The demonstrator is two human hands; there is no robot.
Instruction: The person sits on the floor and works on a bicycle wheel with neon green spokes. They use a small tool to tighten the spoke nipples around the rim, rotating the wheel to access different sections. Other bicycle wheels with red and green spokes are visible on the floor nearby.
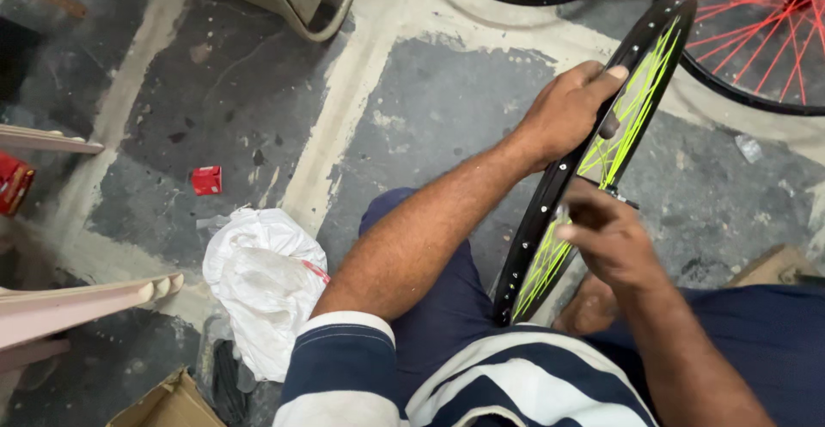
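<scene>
We see the scene in soft, even, fairly dim light with no hard glare. Shadows are faint: a weak one lies under the left forearm (pixel 430 221) on the grey floor (pixel 447 100). The centre of the frame is sharp, while the striped shirt (pixel 481 384) at the bottom edge is soft. Straight lines bend slightly toward the corners, and the lower left is darkest.

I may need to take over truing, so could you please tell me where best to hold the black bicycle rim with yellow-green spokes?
Grip the black bicycle rim with yellow-green spokes on its upper outer edge, coming from the left, where the left hand clasps it. It stands on edge, leaving the spokes clear for the right hand.
</scene>
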